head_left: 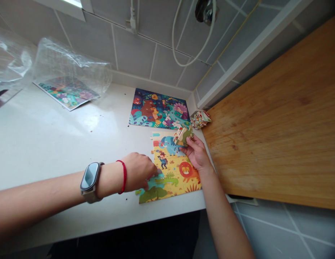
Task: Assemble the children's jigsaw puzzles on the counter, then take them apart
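A partly assembled animal puzzle [172, 171] lies near the counter's front edge, showing an elephant, a lion and a crocodile. Its left edge is uneven. My left hand [139, 171], with a watch and a red bracelet on the wrist, comes down on that left edge. Its fingers are curled and bent down to the pieces; whatever lies between the fingertips is hidden. Above the puzzle's upper right part, my right hand [197, 153] grips a small stack of loose puzzle pieces [183, 136] between thumb and fingers.
Behind lies a dark forest-animal puzzle [159, 109]. A pile of pieces [201, 119] leans by a wooden board [272, 118] on the right. At the back left, a clear plastic bag [72, 61] covers part of a picture card [67, 93]. A white cable [174, 46] hangs against the tiles.
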A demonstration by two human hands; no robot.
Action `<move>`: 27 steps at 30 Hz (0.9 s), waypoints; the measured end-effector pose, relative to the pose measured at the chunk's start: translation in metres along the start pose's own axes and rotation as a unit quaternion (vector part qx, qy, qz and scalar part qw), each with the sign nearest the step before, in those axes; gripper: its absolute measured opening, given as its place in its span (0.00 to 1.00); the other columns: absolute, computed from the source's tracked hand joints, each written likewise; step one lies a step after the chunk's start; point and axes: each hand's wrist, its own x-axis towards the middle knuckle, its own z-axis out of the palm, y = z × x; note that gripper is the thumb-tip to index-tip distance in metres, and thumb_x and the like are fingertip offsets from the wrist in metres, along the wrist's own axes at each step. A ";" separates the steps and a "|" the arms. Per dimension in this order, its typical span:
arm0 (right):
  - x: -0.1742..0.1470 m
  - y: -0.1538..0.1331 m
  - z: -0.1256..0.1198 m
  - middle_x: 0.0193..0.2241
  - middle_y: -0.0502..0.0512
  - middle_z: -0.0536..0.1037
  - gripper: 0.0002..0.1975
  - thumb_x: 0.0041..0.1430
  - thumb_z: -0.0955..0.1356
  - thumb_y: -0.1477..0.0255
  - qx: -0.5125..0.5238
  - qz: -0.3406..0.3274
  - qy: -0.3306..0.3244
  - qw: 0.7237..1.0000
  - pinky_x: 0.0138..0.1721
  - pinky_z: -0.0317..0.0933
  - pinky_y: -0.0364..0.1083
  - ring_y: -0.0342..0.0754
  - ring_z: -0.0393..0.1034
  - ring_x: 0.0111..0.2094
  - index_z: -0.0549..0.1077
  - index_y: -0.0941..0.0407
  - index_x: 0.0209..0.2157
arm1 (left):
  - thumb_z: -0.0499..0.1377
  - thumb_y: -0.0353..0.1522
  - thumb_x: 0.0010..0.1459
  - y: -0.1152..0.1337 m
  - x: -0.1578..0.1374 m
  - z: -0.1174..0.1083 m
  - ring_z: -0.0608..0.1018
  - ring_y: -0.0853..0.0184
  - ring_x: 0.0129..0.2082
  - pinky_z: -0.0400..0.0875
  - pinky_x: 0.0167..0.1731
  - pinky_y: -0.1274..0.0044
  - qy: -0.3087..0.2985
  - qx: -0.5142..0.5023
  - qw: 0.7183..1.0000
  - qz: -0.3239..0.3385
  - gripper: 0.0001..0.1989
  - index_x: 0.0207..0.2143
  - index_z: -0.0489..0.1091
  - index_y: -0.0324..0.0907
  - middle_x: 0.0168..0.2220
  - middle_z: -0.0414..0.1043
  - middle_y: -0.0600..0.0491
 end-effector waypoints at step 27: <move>-0.002 -0.001 0.001 0.38 0.50 0.83 0.18 0.47 0.80 0.67 -0.013 -0.007 -0.005 1.000 0.28 0.76 0.42 0.46 0.78 0.34 0.78 0.51 0.41 | 0.72 0.39 0.50 0.000 0.003 0.002 0.82 0.56 0.36 0.71 0.33 0.71 -0.004 -0.009 1.000 -0.009 0.09 0.33 0.79 0.48 0.35 0.81 0.50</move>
